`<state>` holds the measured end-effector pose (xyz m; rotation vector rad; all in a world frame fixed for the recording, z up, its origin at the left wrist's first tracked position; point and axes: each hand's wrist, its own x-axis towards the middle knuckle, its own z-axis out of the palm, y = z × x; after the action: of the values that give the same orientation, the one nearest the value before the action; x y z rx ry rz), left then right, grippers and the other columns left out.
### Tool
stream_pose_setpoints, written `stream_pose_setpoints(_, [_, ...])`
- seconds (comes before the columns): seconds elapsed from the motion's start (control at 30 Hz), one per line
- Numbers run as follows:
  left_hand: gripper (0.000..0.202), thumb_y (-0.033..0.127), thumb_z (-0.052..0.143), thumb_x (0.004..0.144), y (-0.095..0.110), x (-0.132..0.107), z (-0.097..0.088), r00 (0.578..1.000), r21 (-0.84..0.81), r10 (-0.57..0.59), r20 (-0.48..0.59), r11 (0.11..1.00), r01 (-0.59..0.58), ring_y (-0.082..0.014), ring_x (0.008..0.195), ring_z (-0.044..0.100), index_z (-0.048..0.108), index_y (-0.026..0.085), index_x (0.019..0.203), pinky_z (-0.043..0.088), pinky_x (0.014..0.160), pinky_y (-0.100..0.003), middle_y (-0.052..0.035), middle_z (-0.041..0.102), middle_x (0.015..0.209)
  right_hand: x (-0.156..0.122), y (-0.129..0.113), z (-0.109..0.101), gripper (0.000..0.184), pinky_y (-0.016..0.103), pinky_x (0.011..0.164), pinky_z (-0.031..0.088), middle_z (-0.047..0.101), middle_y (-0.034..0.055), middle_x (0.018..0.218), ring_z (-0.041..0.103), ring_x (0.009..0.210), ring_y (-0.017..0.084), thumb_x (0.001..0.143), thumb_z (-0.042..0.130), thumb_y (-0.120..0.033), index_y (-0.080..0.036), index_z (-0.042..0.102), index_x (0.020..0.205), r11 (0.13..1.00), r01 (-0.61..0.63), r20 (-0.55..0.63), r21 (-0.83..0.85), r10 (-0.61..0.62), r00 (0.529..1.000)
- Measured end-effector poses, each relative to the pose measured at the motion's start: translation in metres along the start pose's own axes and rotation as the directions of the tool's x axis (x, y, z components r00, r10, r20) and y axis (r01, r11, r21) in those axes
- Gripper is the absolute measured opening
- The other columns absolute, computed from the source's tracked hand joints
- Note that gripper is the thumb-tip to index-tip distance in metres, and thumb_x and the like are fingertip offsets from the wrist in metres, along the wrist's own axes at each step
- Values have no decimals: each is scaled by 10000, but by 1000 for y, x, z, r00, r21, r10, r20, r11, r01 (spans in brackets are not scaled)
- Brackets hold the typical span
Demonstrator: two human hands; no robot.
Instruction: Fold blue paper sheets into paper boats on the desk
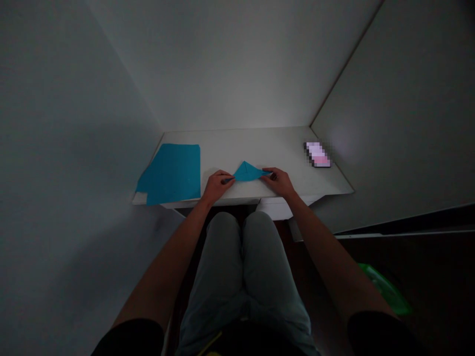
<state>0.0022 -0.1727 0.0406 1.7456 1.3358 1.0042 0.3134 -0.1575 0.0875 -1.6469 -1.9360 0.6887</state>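
Observation:
A small folded piece of blue paper stretches between my two hands, just above or on the white desk; I cannot tell which. Its middle rises to a point at the far side, with a crease running down from the tip. My left hand pinches the narrow left end between thumb and fingers. At the opposite end, my right hand grips the other narrow tip the same way. Both ends are partly hidden by my fingers.
Larger blue sheets lie at the desk's left, overhanging its front edge. A phone with a blurred, lit screen rests at the right. Walls close in the desk at the back and sides. Something green is low at the right.

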Motion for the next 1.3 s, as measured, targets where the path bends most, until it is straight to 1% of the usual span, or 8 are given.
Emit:
stream_pose_setpoints(0.3, [124, 234, 742, 953, 5, 0, 1, 999, -9, 0, -41, 1000, 0, -161, 854, 726, 839, 217, 1028, 614, 801, -296, -55, 775, 1022, 1, -1, 0, 539, 359, 710, 529, 743, 84, 816, 644, 696, 216, 928, 714, -646, -180, 813, 1179, 1000, -7, -13, 9, 7, 1000])
stream_pose_setpoints(0.43, [107, 251, 735, 961, 8, 0, 1, 996, -54, -39, -75, 998, 35, -169, 871, 736, 808, 199, 1018, 613, 814, -303, -59, 788, 1027, 2, -3, 1, 537, 349, 687, 506, 720, 68, 760, 624, 670, 212, 929, 677, -685, -187, 807, 1085, 999, -32, -28, 21, 33, 999])
stream_pose_setpoints(0.57, [160, 244, 736, 953, 9, 0, 2, 992, -101, -90, -86, 992, 81, -162, 847, 731, 776, 189, 1097, 599, 792, -299, -60, 796, 1037, 1, -6, -2, 519, 344, 680, 477, 703, 58, 734, 595, 645, 205, 947, 622, -685, -191, 774, 994, 999, -43, -36, 14, 44, 998])
stream_pose_setpoints(0.8, [259, 358, 851, 879, 12, -2, 4, 998, 21, -23, -62, 999, 24, -158, 766, 667, 758, 196, 1057, 557, 752, -305, -28, 742, 915, -2, -10, -3, 497, 339, 684, 454, 671, 44, 719, 561, 635, 195, 1001, 539, -686, -222, 669, 882, 999, -29, -109, -39, 25, 994])
stream_pose_setpoints(0.87, [203, 331, 830, 891, 12, -2, 4, 999, 41, -32, -27, 999, 33, -159, 751, 659, 753, 197, 1022, 554, 759, -310, -16, 726, 870, -3, -11, -2, 488, 340, 688, 456, 679, 50, 742, 568, 646, 197, 1017, 529, -678, -227, 651, 877, 999, -16, -117, -50, 10, 993])
stream_pose_setpoints(0.97, [53, 224, 768, 900, 12, -1, 5, 999, 68, -51, -9, 996, 51, -149, 714, 637, 731, 198, 926, 551, 758, -311, -10, 708, 852, -4, -12, -2, 467, 343, 689, 463, 696, 56, 768, 598, 671, 208, 1007, 564, -680, -233, 648, 903, 998, -23, -96, -63, 17, 995])
stream_pose_setpoints(1.1, [84, 202, 759, 897, 13, -1, 6, 1000, 140, -26, -14, 990, 28, -153, 733, 618, 684, 207, 861, 540, 755, -308, -18, 672, 887, -6, -11, -1, 398, 342, 707, 477, 729, 59, 847, 644, 747, 226, 924, 706, -629, -239, 656, 985, 996, -7, -43, -90, 3, 999])
stream_pose_setpoints(1.3, [176, 242, 702, 986, 21, -3, 11, 997, 308, -46, 54, 951, 27, -208, 813, 655, 687, 230, 1161, 519, 800, -334, -13, 680, 850, -12, -13, 0, 212, 319, 690, 443, 728, 49, 855, 620, 733, 206, 904, 710, -435, -241, 648, 961, 989, 52, 62, -141, -44, 997])
